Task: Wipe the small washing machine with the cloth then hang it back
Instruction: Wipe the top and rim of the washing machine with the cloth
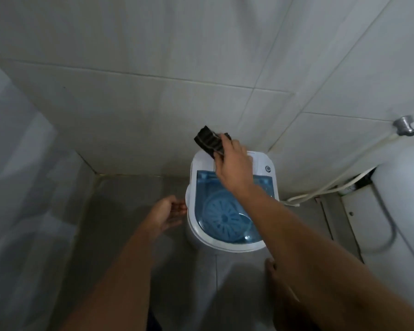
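Tiled bathroom corner, grey floor (129,199) meeting pale wall tiles (153,96). Small white washing machine (227,244) standing on the floor near the corner, translucent blue lid (225,211) showing the ribbed pulsator (225,218) beneath. Right hand (234,163) reaching over the rear of the machine top, fingers (221,149) curling around a dark striped cloth (208,139), bunched and sticking up past the fingers toward the wall, lying at the back panel, contact with the panel not discernible. Left hand (167,216) hovering just beside the machine's left rim, fingers loosely bent and grasping nothing. Round button (268,168) sitting on the rear right of the top. White hose (320,187) trailing along the wall base at right, near a metal fitting (404,126). Bare foot (275,278) resting on the floor below the machine.
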Motion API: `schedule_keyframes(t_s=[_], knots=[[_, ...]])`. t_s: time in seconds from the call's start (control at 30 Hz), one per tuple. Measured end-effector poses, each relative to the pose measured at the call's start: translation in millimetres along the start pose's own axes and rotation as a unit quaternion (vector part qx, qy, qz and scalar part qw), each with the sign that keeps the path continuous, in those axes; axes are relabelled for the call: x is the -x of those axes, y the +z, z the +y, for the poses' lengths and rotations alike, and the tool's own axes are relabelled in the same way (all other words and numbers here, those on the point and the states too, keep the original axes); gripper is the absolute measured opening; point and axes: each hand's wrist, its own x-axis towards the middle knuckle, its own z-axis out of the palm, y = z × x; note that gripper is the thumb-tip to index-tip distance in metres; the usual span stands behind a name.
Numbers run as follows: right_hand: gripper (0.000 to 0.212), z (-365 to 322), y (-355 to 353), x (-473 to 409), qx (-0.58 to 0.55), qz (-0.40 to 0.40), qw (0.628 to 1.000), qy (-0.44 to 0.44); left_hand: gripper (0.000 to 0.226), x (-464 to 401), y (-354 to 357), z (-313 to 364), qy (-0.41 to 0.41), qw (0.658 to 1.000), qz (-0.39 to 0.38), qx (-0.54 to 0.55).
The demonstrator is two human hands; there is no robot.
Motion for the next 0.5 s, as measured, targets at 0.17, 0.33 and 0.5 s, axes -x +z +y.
schedule_keyframes(t_s=[0.17, 0.33, 0.5], knots=[[0.052, -13, 48, -33, 0.128, -0.04, 0.991, 0.007, 0.037, -7, -3, 0, -0.022, 0.999, -0.006, 0.026], [0.051, -12, 55, 43, 0.103, -0.055, 0.979, -0.169, 0.043, -12, -21, -5, -0.073, 0.994, -0.055, 0.06], [0.047, 7, 21, 63, 0.038, -0.219, 0.9, -0.374, 0.04, -11, -30, -14, -0.074, 0.993, 0.021, 0.089]])
